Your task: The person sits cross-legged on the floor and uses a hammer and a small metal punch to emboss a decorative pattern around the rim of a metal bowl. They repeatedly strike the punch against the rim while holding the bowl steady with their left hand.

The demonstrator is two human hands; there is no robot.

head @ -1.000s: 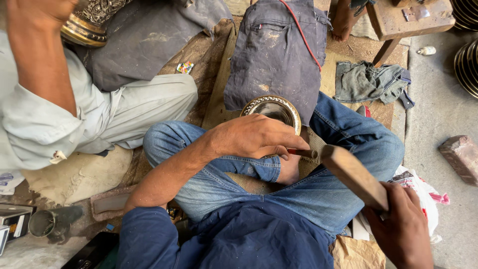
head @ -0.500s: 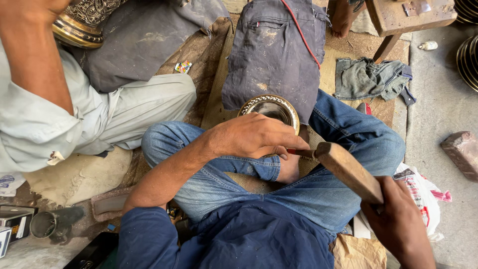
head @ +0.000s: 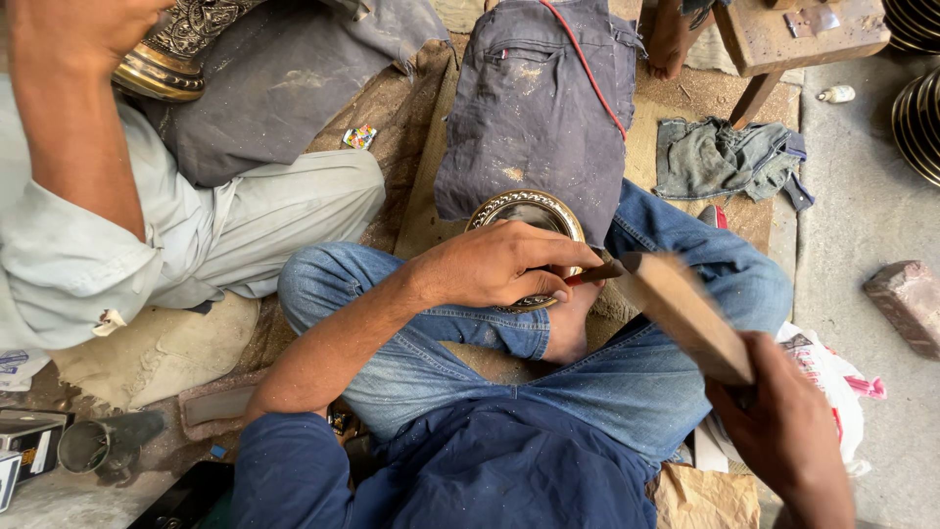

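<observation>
The person sits cross-legged on the floor and works on a round metal plate (head: 529,211) that rests on the lap, between the knees in blue jeans (head: 627,382). The left hand (head: 499,263) lies over the near part of the plate and its fingers are closed around a thin chisel (head: 590,275) with a reddish shaft, the tip pointing down to the plate. The right hand (head: 783,431) grips the lower end of a wooden mallet (head: 685,313), a flat block of pale brown wood, and its upper end is just beside the head of the chisel. In my judgement the step in hand is the striking of the chisel to cut a pattern into the metal. The next move calls for a short, controlled blow on the head of the chisel, while the left hand keeps the tip steady on the line.

The plate has a bright brass rim and a darker, shiny middle. A dusty dark blue cloth (head: 539,108) lies behind it, over the sandy floor. On the left another person in light grey clothes holds a decorated brass vessel (head: 171,54). A reddish brick (head: 906,299) lies on the concrete at the right
</observation>
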